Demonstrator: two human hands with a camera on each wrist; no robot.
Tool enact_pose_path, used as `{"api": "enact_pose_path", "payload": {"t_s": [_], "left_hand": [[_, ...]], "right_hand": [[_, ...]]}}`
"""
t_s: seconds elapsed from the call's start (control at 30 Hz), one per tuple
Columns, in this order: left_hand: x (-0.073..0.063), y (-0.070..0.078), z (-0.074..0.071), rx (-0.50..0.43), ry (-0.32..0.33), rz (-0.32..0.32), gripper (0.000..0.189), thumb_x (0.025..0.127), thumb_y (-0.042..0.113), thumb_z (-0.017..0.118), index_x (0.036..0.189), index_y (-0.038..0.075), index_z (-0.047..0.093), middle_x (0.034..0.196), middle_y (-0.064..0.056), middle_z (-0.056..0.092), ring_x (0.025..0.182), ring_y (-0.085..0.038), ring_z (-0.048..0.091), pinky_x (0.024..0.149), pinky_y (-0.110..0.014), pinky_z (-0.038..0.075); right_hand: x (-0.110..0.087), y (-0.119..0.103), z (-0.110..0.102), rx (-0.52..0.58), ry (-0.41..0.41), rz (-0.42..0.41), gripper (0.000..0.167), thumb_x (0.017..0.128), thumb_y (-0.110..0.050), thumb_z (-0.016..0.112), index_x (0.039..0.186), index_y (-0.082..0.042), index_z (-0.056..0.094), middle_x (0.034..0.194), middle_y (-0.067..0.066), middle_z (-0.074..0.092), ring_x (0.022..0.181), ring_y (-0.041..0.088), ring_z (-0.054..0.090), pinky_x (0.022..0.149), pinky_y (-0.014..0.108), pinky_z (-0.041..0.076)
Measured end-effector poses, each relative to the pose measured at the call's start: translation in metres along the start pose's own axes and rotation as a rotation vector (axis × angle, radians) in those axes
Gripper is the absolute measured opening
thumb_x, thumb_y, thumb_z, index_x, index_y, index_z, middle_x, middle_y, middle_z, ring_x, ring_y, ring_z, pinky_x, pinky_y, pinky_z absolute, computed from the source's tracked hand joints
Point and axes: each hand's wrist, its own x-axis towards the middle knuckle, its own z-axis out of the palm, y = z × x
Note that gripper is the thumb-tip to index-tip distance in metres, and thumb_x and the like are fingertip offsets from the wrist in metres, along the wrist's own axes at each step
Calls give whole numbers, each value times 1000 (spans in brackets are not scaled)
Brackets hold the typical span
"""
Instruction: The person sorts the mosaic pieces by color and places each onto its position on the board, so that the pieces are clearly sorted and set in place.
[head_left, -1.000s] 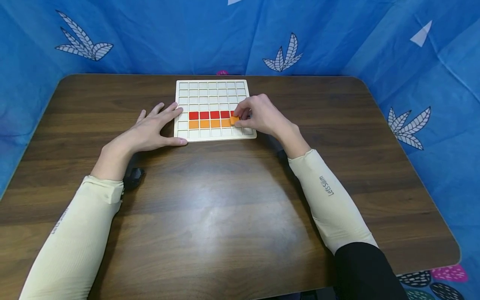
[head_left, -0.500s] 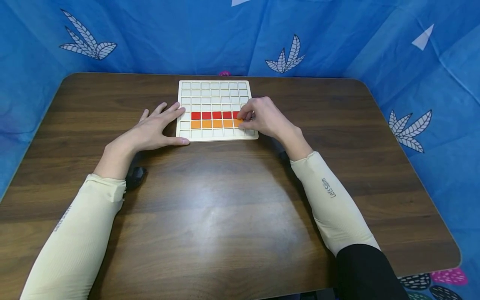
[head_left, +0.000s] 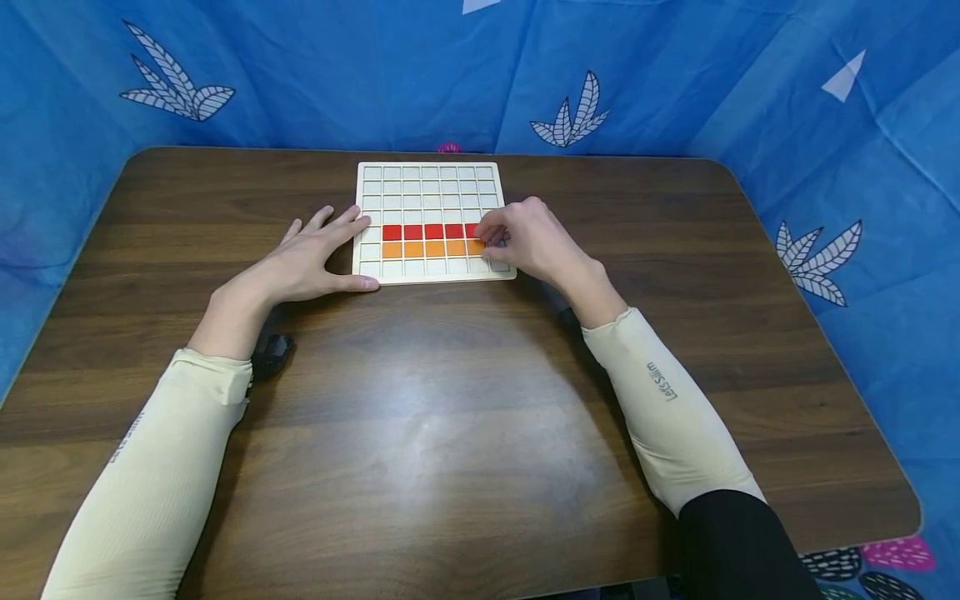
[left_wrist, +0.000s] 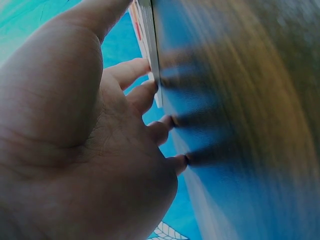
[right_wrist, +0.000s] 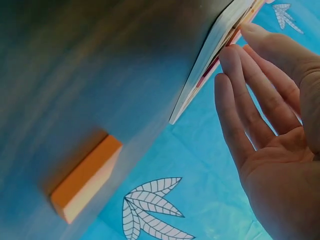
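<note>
A white gridded board point(head_left: 422, 200) lies on the table, with a row of red square tiles point(head_left: 412, 232) above a row of orange square tiles point(head_left: 413, 249). My left hand point(head_left: 296, 265) rests at the board's left side, fingers spread, thumb on the near left corner. At the right end of the two rows is my right hand point(head_left: 538, 240), its thumb and index fingertips apart beside the last orange tile point(head_left: 474, 247). That tile lies flat in its cell, partly covered by the fingers. A loose orange block point(right_wrist: 86, 177) stands on the table in the right wrist view; the head view does not show it.
The brown wooden table point(head_left: 420, 433) has rounded corners, with a blue patterned cloth point(head_left: 360, 75) hanging behind and beside it. A small black device point(head_left: 272, 357) sits under the left wrist.
The orange tile between the right fingertips has gone down flat into the row's right end. The right fingertips have since drawn slightly right, off the tile. My left hand keeps its place on the board.
</note>
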Motion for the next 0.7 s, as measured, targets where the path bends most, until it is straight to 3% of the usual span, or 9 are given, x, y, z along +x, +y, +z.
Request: {"api": "enact_pose_path", "payload": {"t_s": [0.4, 0.7], "left_hand": [[0, -1, -1, -7, -3, 0, 110, 90, 68, 71, 171, 19, 15, 179, -2, 0, 164, -40, -11, 127, -68, -10], [0, 0, -1, -10, -5, -2, 110, 90, 68, 72, 171, 19, 15, 179, -3, 1, 164, -39, -11, 126, -69, -10]], "right_hand": [[-5, 6, -4, 70, 34, -13, 26, 93, -17, 82, 118, -10, 79, 108, 4, 78, 97, 17, 69, 93, 35, 58], [-26, 28, -13, 106, 68, 11, 27, 95, -20, 80, 119, -8, 77, 111, 7, 78, 98, 21, 69, 95, 39, 59]]}}
